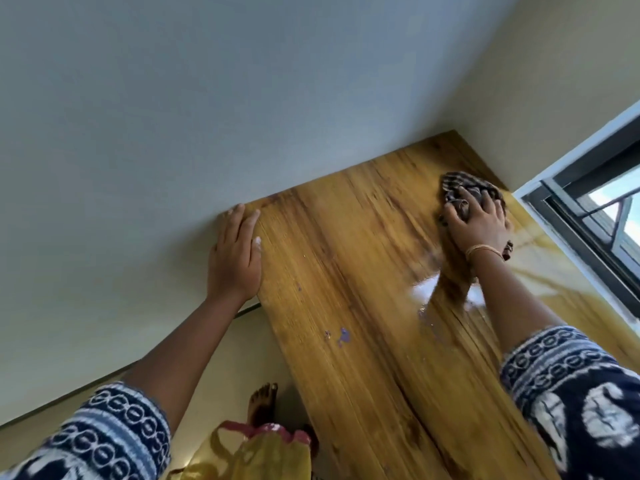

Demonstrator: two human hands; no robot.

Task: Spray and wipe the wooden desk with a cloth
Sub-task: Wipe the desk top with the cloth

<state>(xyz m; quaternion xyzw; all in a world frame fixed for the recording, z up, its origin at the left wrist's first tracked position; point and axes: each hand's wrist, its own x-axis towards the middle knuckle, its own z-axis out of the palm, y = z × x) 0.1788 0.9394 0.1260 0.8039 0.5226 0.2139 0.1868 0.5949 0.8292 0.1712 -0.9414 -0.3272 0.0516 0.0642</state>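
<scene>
We are pressing the cloth [464, 192] under our curled right hand [476, 225], frame right; left hand [235, 254] is lying flat on the desk [346, 271] edge.

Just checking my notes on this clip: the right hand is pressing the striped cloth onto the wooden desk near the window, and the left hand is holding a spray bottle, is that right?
Not quite. The head view shows the left hand holding no spray bottle; it rests flat, fingers straight, at the desk's left edge by the wall. The rest stands: the right hand presses the striped cloth onto the wooden desk near the window.
</scene>
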